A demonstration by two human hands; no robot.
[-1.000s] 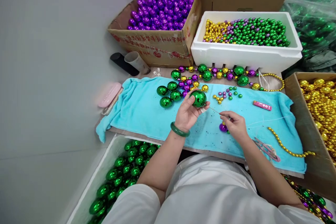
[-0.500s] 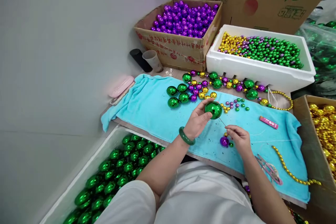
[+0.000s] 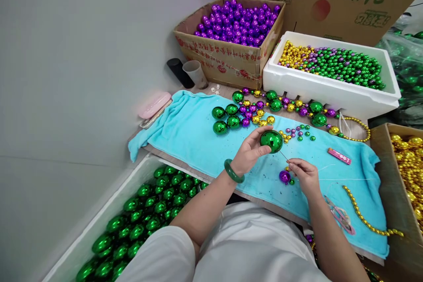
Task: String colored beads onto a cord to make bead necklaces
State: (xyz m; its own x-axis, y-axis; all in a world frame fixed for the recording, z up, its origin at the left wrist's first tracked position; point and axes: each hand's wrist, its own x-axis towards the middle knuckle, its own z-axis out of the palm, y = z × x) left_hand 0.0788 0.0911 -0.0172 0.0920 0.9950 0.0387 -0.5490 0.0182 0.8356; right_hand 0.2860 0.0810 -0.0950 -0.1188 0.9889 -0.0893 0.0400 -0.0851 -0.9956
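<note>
My left hand [image 3: 248,152], with a green bangle on its wrist, grips a large shiny green ball [image 3: 271,140] above the turquoise towel [image 3: 191,134]. My right hand [image 3: 304,176] pinches a thin needle [image 3: 283,155] whose tip points at the ball's lower right side. A purple bead [image 3: 284,176] with small green and gold beads hangs or lies just left of my right fingers. A thin thread [image 3: 340,179] runs off to the right over the towel.
On the towel lie loose green balls [image 3: 225,119], small beads [image 3: 297,132], a strung strand [image 3: 291,105], a pink tool [image 3: 339,156], scissors [image 3: 340,216] and a gold chain [image 3: 366,222]. Boxes hold purple balls [image 3: 238,20], mixed beads [image 3: 330,64], gold balls [image 3: 408,158] and green balls [image 3: 145,216].
The view swung left and down early on. My left hand keeps the green ball. The needle's tip in my right hand has drawn close to the ball.
</note>
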